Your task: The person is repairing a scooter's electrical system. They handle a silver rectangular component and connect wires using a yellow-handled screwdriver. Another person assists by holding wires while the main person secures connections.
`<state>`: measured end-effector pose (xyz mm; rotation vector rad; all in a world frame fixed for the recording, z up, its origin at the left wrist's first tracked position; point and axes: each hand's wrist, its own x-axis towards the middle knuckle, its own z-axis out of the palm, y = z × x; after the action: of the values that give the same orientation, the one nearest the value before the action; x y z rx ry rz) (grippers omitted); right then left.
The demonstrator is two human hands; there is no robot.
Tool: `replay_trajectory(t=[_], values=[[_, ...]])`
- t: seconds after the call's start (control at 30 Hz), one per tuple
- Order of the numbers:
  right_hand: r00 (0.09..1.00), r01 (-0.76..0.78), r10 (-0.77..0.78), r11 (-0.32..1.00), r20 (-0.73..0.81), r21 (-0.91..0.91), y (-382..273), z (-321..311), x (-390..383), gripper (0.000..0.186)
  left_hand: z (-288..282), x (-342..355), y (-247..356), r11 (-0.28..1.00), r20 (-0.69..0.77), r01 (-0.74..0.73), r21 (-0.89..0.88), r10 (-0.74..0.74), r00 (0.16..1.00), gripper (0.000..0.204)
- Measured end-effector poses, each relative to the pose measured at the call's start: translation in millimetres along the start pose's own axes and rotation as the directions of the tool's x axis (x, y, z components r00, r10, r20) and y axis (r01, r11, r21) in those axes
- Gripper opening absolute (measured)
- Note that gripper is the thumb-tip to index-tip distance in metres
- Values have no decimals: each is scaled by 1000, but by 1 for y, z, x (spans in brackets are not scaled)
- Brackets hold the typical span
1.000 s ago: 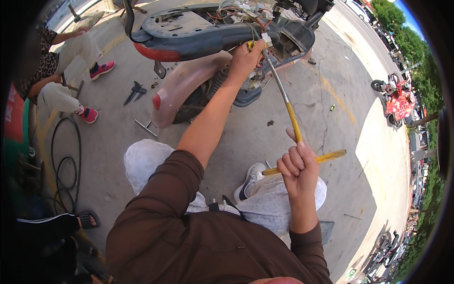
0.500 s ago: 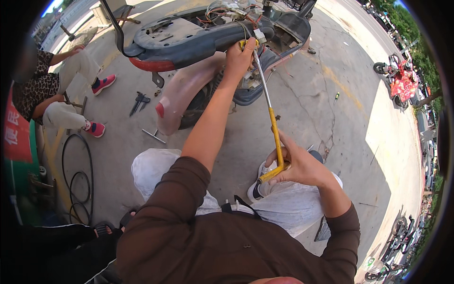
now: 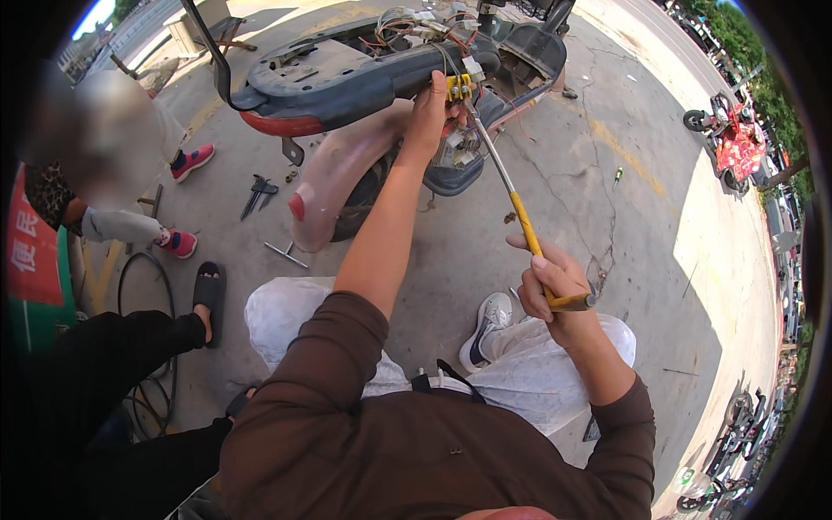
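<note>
My left hand [image 3: 426, 117] grips a small yellow block with metal screws [image 3: 459, 87], among wires at the side of a partly stripped scooter [image 3: 347, 91]. Against that block rests the tip of a long L-shaped wrench [image 3: 523, 218], with a bare metal shaft and yellow grip. My right hand [image 3: 555, 282] closes round the wrench near its bent end, index finger stretched along the grip. Exactly how the tip meets the screw is too small to tell. Loose wires and white connectors [image 3: 471, 68] hang just above the block.
On the ground lie a T-handle wrench [image 3: 286, 254], dark pliers-like tools [image 3: 257, 192], a green screwdriver [image 3: 618, 176] and a black hose [image 3: 121, 286]. A seated person's pink shoe [image 3: 192, 162] and another person's black-trousered leg [image 3: 147, 347] are at left.
The wrench's handle end has swung right and turned, and my right hand now wraps it. The yellow block shows more beside my left hand. A black-trousered leg has stepped in from the left.
</note>
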<state>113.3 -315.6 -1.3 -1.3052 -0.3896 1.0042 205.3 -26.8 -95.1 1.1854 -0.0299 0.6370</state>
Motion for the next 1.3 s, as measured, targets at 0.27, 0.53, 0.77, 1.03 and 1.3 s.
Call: replay_trajectory(t=[0.27,0.53,0.77,1.03,1.3], values=[[998,51,-53,994,17,101,3,1,3,52,4,-1,-2,999,-9,-14,-40,13,1000,67],[992,1,-57,898,114,440,7,1,9,45,0,2,-4,998,-16,-35,54,35,999,49],[999,20,-28,983,40,185,5,21,11,43,5,3,-4,972,-75,-35,233,54,996,46],[946,45,-320,279,-49,-959,32,13,21,37,-1,9,-5,896,-73,-119,428,165,984,43],[984,88,-167,759,-62,-645,23,7,7,36,1,-2,1,991,-41,-30,133,36,999,69]])
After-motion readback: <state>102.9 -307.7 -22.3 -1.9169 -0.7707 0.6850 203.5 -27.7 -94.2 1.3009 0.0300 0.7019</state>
